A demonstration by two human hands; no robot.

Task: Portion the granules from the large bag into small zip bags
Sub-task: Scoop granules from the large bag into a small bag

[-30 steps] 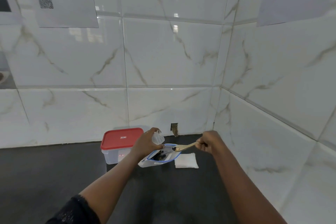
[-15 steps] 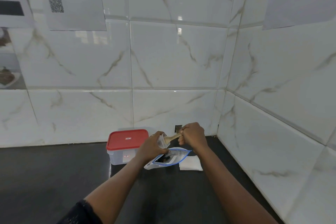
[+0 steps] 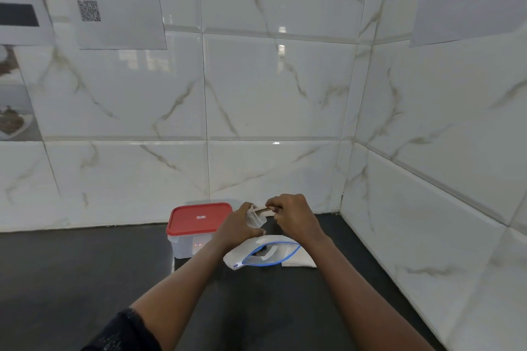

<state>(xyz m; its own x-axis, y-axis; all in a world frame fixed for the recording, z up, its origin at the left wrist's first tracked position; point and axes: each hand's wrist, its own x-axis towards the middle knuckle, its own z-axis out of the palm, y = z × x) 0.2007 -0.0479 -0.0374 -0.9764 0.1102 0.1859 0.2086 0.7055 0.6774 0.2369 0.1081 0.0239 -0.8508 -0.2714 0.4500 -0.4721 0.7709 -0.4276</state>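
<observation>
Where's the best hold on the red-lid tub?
Probably the clear tub walls just under the red lid, coming from above with thumb on the front wall. It stands upright; the tiled wall sits close behind and the left hand crowds its right side.

- A clear plastic container [image 3: 185, 248] with a red lid [image 3: 199, 218] stands at lower centre-left of the frame, close to the back wall. One small label sits on the lid and another on the side facing the camera.
- A dark countertop [image 3: 71, 279] fills the bottom of the frame.
- Glossy white marble-look tiles [image 3: 271, 88] with grey-gold veins cover the back wall and the right wall [image 3: 442, 151]. The two walls meet in a corner right of centre.
- A paper sheet [image 3: 119, 25] bearing a QR code [image 3: 89, 10] hangs at upper left.
- Left of it hangs a sheet with a black bar [image 3: 20, 14].
- Below that, at the left edge, is a picture of plated food [image 3: 12, 120].
- A sheet with blurred printed lines [image 3: 462, 0] hangs at upper right.
</observation>
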